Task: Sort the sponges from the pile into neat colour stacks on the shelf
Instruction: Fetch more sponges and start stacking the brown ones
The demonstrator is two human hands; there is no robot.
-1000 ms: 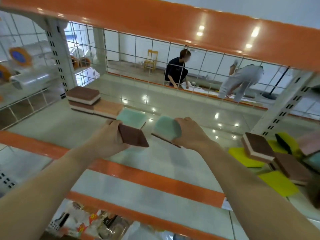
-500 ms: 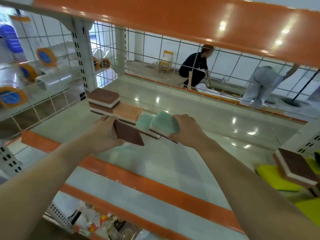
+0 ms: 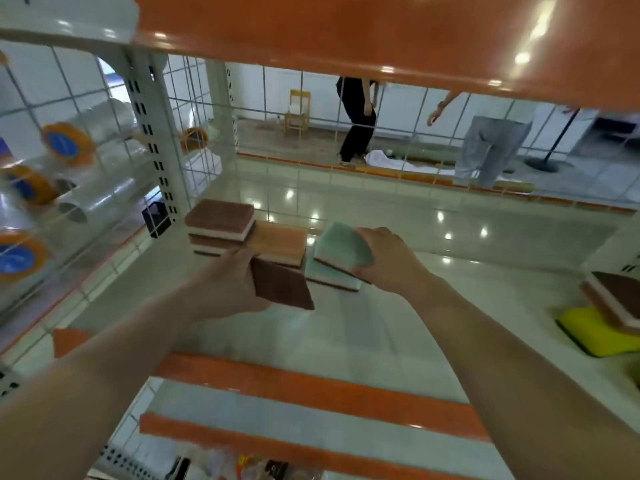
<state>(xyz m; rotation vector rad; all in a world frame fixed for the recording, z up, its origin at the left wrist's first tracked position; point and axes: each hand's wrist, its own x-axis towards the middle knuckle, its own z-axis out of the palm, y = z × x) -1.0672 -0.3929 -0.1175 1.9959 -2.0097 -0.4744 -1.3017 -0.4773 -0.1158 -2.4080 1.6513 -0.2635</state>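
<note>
My left hand (image 3: 225, 285) grips a brown sponge (image 3: 282, 287), held flat just in front of the sorted row. A green sponge (image 3: 343, 251) is gripped in my right hand (image 3: 384, 263), tilted and resting on the green sponge (image 3: 327, 276) that lies on the white shelf (image 3: 363, 327). Left of that lies an orange sponge (image 3: 280, 242). At the row's left end stand two stacked brown sponges (image 3: 218, 225). The unsorted pile (image 3: 609, 313) at the right edge shows a brown sponge atop yellow ones.
An orange shelf board (image 3: 381, 39) hangs close overhead. A wire grid (image 3: 311, 109) closes the back and left side. Tape rolls (image 3: 67, 143) and plastic film rolls sit on the neighbouring left shelf. Two persons stand behind the grid. An orange rail (image 3: 311, 389) edges the front.
Both hands moved forward toward the sorted row. The green sponge in my right hand came down onto the green one on the shelf. My view shifted left, and the two persons behind stood up.
</note>
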